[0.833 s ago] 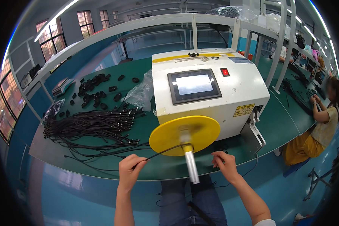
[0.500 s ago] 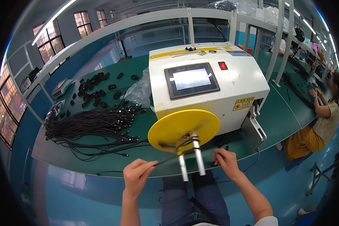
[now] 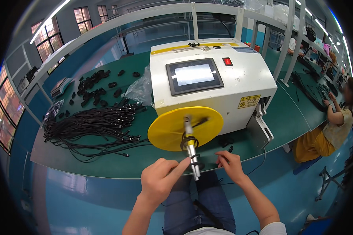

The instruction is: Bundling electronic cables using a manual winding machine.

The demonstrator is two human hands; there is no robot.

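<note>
A black cable [image 3: 183, 144] is looped around the metal winding posts [image 3: 191, 150] in front of a yellow disc [image 3: 164, 131], with more loops near the post tips. My left hand [image 3: 159, 180] is beside the posts, its index finger stretched out to the lower loops and its thumb apart; contact with the cable is hard to make out. To the right of the posts, my right hand [image 3: 232, 167] hovers near the table edge with curled fingers and nothing visible in them. The disc belongs to a white machine [image 3: 239, 84] with a screen [image 3: 195, 75].
Bundled black cables [image 3: 90, 123] lie left on the green table [image 3: 98, 166], below scattered black connector pieces [image 3: 92, 84] and a clear plastic bag [image 3: 140, 89]. Small black pieces [image 3: 228, 145] sit right of the disc. A co-worker [image 3: 333, 125] handles cables at far right.
The posts have turned, and the cable strand that stretched to my left hand is now wound on them. My left hand moved right, toward the posts, and let go. My right hand shifted slightly left.
</note>
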